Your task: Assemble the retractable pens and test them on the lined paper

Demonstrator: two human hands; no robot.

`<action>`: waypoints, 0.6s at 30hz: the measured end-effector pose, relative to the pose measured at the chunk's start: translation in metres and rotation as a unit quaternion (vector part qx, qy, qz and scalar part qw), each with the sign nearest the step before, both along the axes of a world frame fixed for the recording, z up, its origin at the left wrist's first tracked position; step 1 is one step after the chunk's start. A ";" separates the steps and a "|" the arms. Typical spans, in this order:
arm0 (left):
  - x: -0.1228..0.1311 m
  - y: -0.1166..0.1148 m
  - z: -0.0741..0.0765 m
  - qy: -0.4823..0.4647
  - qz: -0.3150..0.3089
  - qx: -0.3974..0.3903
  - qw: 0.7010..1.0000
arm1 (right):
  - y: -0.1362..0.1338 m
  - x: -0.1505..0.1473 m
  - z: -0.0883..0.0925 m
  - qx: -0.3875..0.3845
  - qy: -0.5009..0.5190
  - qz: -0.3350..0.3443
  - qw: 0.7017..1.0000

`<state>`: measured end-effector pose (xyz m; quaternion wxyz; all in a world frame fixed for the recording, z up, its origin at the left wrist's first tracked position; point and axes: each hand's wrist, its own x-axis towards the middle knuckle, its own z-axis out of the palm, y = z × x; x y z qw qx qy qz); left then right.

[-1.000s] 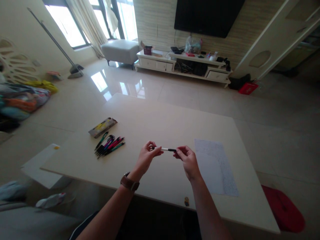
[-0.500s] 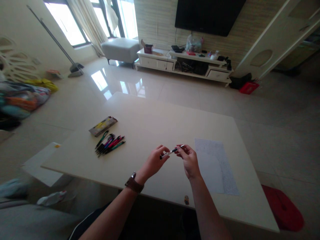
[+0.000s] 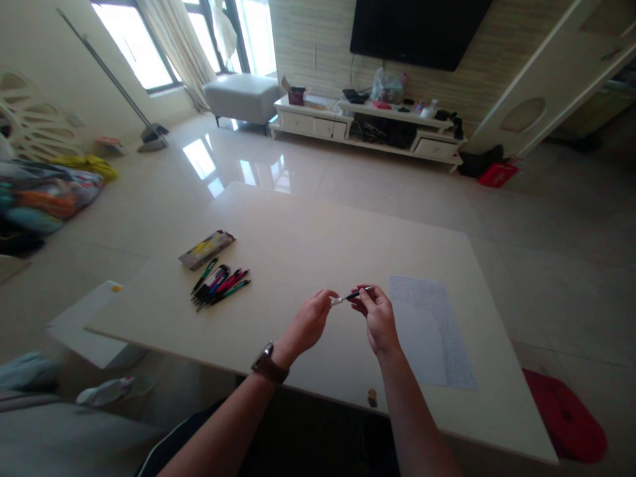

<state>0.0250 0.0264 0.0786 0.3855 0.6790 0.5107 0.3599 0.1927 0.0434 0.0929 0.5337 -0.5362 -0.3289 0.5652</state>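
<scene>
Should either grip slacken, we think the pen (image 3: 352, 295), held between our hands, could slip onto the surface (image 3: 348, 361) beneath. Our left hand (image 3: 312, 319) pinches its white part (image 3: 336, 301), our right hand (image 3: 379, 320) its dark part (image 3: 354, 293). Both hands angle inward above the surface, fingertips near each other, left back upward.

Dim overall; blown-out windows (image 3: 134, 50) upper left, glare on floor (image 3: 199, 159); edges stretched, apparently soft.

One pale table (image 3: 318, 228) is standing before me. On it: one box (image 3: 207, 250) is lying just beyond heaped pens (image 3: 218, 286); paper (image 3: 422, 331) is lying rightward; one small yellow item (image 3: 372, 397) is sitting by the near edge.
</scene>
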 end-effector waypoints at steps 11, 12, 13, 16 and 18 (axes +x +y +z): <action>-0.007 0.001 -0.006 0.112 0.005 -0.010 0.994 | 0.004 0.008 -0.002 0.015 -0.031 -0.075 0.997; -0.011 0.003 -0.009 0.146 0.014 -0.011 0.989 | 0.005 0.010 -0.003 0.018 -0.044 -0.080 0.996; -0.014 0.004 -0.012 0.184 0.023 -0.011 0.983 | 0.006 0.012 -0.004 0.021 -0.056 -0.082 0.995; -0.025 0.011 -0.024 0.278 0.043 -0.010 0.960 | 0.006 0.013 -0.005 0.028 -0.078 -0.074 0.994; -0.030 0.015 -0.031 0.312 0.047 -0.013 0.949 | 0.006 0.012 -0.005 0.024 -0.083 -0.065 0.994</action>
